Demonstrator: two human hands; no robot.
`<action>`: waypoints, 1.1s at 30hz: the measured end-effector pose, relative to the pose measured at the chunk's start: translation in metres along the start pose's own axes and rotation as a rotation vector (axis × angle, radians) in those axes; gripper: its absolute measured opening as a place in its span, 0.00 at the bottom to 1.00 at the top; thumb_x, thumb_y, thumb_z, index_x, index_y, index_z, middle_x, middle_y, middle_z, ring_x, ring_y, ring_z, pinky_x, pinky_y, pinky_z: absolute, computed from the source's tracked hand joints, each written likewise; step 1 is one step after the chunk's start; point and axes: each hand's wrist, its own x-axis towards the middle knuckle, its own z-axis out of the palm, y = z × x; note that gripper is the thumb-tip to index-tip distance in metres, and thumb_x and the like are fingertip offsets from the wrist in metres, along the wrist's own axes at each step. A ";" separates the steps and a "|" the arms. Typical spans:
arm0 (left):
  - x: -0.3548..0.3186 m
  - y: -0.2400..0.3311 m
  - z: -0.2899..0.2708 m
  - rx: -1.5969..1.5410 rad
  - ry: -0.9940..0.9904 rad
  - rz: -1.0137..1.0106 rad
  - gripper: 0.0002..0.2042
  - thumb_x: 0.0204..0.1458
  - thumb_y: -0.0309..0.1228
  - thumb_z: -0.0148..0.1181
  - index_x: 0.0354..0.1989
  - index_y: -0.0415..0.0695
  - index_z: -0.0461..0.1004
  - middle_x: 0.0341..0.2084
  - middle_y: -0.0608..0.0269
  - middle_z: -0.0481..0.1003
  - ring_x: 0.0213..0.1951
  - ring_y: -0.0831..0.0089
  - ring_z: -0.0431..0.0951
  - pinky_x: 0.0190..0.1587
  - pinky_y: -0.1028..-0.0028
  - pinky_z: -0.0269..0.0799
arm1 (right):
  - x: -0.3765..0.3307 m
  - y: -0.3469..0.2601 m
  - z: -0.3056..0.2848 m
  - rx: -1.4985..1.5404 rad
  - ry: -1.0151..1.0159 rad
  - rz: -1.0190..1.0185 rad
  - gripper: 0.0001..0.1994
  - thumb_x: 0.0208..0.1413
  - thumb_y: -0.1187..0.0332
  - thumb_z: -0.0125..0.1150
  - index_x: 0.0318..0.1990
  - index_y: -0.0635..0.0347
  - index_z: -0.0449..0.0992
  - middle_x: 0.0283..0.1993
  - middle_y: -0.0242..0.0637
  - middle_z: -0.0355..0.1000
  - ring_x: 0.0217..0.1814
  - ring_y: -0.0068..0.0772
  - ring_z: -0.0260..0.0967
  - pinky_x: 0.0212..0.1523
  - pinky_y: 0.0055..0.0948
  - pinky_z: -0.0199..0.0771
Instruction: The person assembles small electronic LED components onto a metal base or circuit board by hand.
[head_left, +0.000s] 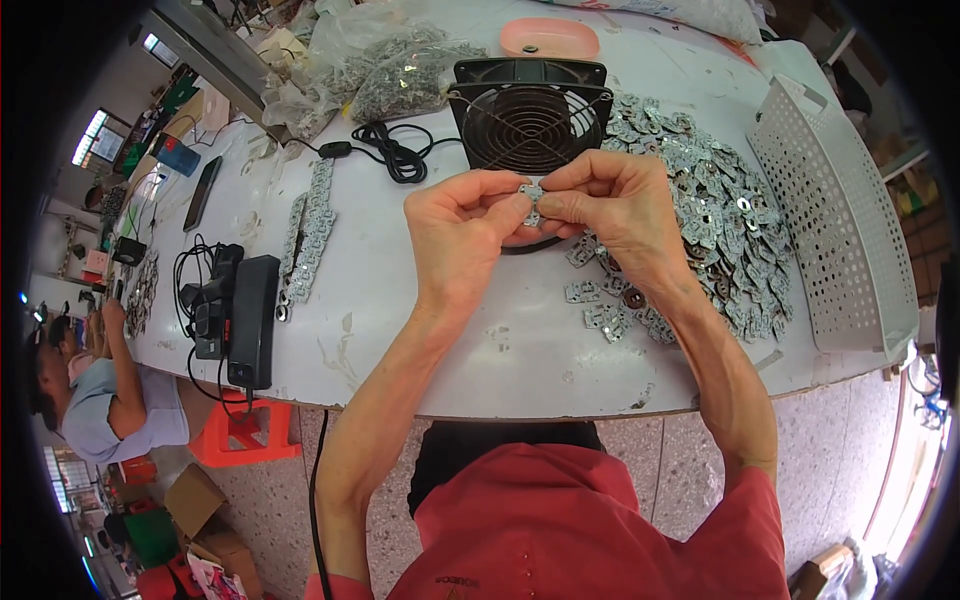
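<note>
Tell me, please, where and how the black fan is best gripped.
I would take the black fan by its frame's top edge, from above: this rim is uncovered, while the left hand and right hand are before the near side, and metal parts lie close on the right.

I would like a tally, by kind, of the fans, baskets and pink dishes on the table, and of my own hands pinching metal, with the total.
Black fan: 1
Perforated basket: 1
Pink dish: 1
Left hand and right hand, pinching small metalwork: 2
Total: 5
</note>
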 end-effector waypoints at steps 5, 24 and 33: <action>-0.002 -0.001 0.003 -0.050 0.019 -0.033 0.06 0.46 0.17 0.55 0.34 0.30 0.73 0.24 0.57 0.75 0.24 0.75 0.76 0.29 0.77 0.77 | 0.001 0.000 -0.004 0.031 -0.017 0.024 0.05 0.46 0.77 0.61 0.31 0.68 0.75 0.25 0.37 0.74 0.25 0.22 0.72 0.26 0.16 0.72; 0.014 -0.006 -0.019 0.096 -0.196 -0.026 0.07 0.47 0.19 0.57 0.35 0.33 0.76 0.24 0.58 0.76 0.23 0.77 0.76 0.27 0.81 0.74 | 0.008 0.001 -0.013 -0.032 -0.056 0.155 0.05 0.45 0.76 0.62 0.30 0.67 0.76 0.24 0.34 0.73 0.22 0.19 0.69 0.25 0.14 0.71; 0.020 -0.015 -0.020 0.093 -0.213 -0.051 0.07 0.47 0.19 0.57 0.34 0.33 0.76 0.23 0.58 0.76 0.22 0.77 0.76 0.26 0.81 0.74 | 0.011 0.007 -0.013 -0.018 -0.014 0.173 0.06 0.43 0.76 0.63 0.30 0.68 0.76 0.23 0.36 0.72 0.22 0.19 0.69 0.23 0.15 0.69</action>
